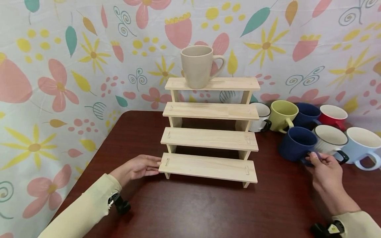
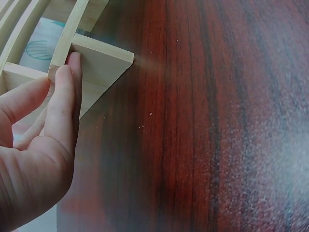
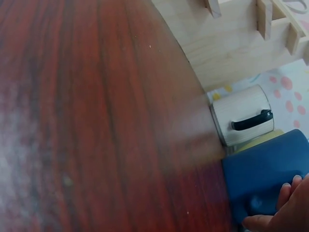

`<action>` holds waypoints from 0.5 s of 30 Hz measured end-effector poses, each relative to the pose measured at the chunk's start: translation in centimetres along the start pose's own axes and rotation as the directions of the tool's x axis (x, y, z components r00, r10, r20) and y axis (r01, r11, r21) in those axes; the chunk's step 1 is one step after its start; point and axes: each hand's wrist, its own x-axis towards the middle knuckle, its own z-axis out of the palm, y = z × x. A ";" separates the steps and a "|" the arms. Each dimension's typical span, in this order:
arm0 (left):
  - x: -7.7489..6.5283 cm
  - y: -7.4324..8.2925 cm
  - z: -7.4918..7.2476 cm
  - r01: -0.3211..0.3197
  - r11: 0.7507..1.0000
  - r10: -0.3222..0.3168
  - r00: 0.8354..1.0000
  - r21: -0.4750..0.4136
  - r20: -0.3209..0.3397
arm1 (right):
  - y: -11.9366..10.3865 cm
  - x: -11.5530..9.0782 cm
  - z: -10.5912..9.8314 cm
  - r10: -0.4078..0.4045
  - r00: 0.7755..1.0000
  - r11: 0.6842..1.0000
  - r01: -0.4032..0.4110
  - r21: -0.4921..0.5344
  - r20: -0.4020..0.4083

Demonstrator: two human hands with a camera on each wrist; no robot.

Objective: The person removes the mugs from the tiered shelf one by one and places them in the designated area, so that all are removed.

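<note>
A four-step wooden display stand [image 1: 208, 167] is in the middle of the table. At its lowest board's left end is my left hand [image 1: 141, 168]; in the left wrist view the thumb and fingers [image 2: 61, 92] pinch the board's edge. A beige mug [image 1: 195, 71] stands upright on the top step, its handle to the right. Over on the right, my right hand [image 1: 328, 175] pinches the handle of the front dark blue mug [image 1: 293, 147], which stands upright. The right wrist view has this blue mug [image 3: 265, 169] at the lower right, the hand partly cut off by the frame.
Several mugs crowd close around the blue one: a white mug with a black handle [image 1: 330, 138], a light blue mug [image 1: 361, 145], a yellow-green mug [image 1: 281, 115], a red mug [image 1: 333, 115] and others. A flower-patterned cloth [image 1: 98, 82] hangs behind the dark wooden table [image 1: 178, 208].
</note>
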 end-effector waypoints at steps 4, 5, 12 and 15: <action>0.1 -0.1 -0.1 0.001 1.000 -0.001 1.000 -0.001 0.000 | 0.0 -0.1 0.0 0.000 1.000 1.000 0.000 0.002 0.007; 0.1 -0.1 -0.1 0.001 1.000 -0.001 1.000 0.000 0.000 | 0.0 -0.1 0.0 0.003 1.000 1.000 -0.003 0.002 0.007; 0.0 -0.1 -0.1 0.001 1.000 -0.001 1.000 -0.001 -0.003 | -0.1 0.0 0.1 0.020 1.000 0.999 -0.020 -0.028 0.009; 0.0 0.0 0.0 0.000 1.000 0.000 1.000 -0.001 0.001 | -0.3 -0.1 0.1 0.029 1.000 0.999 -0.029 -0.046 0.008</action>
